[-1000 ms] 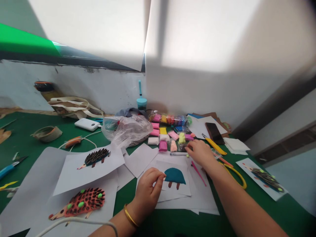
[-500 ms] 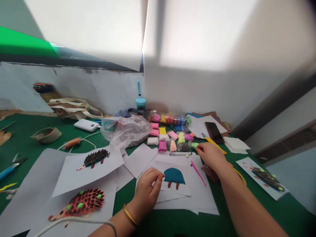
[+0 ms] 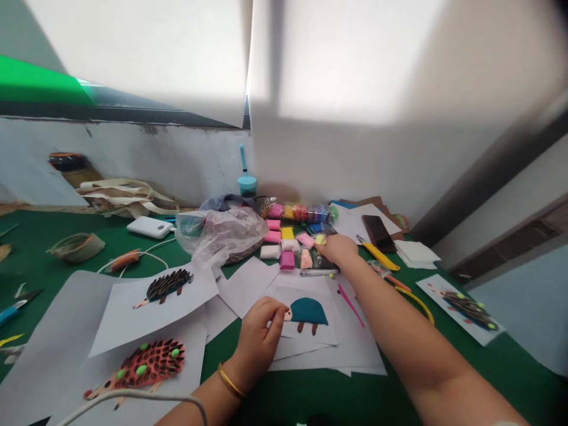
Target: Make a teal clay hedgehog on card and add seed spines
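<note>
My left hand [image 3: 261,332] rests at the left edge of a paper sheet, thumb and forefinger pinched together by the nose of a clay hedgehog [image 3: 309,311]. Whatever is between those fingertips is too small to make out. The hedgehog has a smooth blue body, a pale face with a dark eye and brown legs. Farther back, my right hand [image 3: 341,252] reaches into the clay packs, its fingers closed at a lump of yellow-green clay [image 3: 320,239] and partly hiding it. A pink clay tool [image 3: 350,305] and a pen [image 3: 318,273] lie near the hedgehog.
Two finished clay hedgehogs, one black-spined [image 3: 168,284] and one red [image 3: 153,364], lie on papers at left; another [image 3: 465,307] is at right. A plastic bag [image 3: 222,231], a phone [image 3: 378,232], a yellow cutter [image 3: 377,255] and a white cable [image 3: 133,393] are around.
My right hand has moved left from the light green clay to the yellow-green lump. My left hand stays pinched by the hedgehog's nose. The view has shifted slightly.
</note>
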`<state>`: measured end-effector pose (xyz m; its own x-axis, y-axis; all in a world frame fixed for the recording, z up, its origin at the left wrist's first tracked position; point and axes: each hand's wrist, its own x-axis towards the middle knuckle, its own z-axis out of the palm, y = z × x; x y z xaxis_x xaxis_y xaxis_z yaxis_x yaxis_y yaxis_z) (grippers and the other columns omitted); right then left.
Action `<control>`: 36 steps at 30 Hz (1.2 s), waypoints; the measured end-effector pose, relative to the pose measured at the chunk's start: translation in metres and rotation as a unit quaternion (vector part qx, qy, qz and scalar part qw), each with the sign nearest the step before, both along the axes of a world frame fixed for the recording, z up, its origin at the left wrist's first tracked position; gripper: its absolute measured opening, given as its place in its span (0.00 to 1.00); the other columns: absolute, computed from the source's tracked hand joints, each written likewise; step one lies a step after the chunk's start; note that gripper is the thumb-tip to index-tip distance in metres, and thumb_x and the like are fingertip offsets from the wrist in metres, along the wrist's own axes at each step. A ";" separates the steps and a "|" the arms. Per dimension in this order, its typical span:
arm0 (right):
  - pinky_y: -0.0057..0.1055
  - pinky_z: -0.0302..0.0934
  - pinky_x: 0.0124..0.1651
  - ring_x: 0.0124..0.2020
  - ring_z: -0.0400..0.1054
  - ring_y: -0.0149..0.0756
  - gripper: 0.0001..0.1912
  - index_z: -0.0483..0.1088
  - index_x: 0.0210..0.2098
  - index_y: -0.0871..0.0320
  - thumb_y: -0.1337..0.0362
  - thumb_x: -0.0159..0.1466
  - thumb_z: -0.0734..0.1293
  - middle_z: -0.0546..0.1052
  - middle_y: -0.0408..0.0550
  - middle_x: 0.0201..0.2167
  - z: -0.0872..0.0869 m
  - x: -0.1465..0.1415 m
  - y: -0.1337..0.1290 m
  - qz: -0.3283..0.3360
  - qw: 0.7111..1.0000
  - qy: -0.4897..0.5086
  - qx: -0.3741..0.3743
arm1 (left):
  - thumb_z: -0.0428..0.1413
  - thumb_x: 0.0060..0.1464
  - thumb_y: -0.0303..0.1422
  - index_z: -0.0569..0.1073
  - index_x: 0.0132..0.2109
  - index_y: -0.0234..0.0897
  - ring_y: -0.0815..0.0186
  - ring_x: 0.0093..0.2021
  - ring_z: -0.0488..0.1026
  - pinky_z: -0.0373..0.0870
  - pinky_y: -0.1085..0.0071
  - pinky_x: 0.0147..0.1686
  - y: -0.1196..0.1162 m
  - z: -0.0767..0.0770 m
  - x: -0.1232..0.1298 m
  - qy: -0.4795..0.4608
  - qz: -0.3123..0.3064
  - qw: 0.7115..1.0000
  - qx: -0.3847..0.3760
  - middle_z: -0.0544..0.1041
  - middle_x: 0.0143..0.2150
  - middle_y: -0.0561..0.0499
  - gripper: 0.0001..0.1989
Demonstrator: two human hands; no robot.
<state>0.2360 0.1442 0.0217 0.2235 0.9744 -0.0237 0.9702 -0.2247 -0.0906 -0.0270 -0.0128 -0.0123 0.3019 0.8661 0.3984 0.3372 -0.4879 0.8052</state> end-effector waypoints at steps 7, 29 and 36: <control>0.32 0.59 0.42 0.46 0.69 0.43 0.20 0.71 0.44 0.58 0.51 0.64 0.58 0.76 0.56 0.45 0.016 -0.017 -0.045 0.042 0.991 0.050 0.113 | 0.49 0.65 0.33 0.74 0.40 0.39 0.64 0.39 0.72 0.68 0.68 0.40 0.000 -0.001 0.000 -0.005 0.001 1.000 0.018 0.75 0.37 0.49 0.10; 0.41 0.62 0.54 0.50 0.67 0.43 0.12 0.70 0.47 0.55 0.64 0.65 0.61 0.73 0.52 0.47 -0.040 -0.023 -0.128 0.232 0.896 0.259 0.276 | 0.49 0.65 0.36 0.74 0.41 0.38 0.65 0.37 0.71 0.69 0.67 0.38 0.010 -0.007 -0.001 -0.010 0.051 0.999 0.000 0.74 0.36 0.49 0.12; 0.41 0.64 0.47 0.44 0.67 0.43 0.20 0.69 0.50 0.54 0.69 0.58 0.67 0.73 0.51 0.43 -0.043 -0.051 -0.144 0.373 0.870 0.209 0.245 | 0.58 0.59 0.38 0.67 0.61 0.43 0.66 0.37 0.72 0.72 0.68 0.36 0.007 -0.013 0.003 -0.013 -0.032 0.998 -0.045 0.73 0.48 0.47 0.24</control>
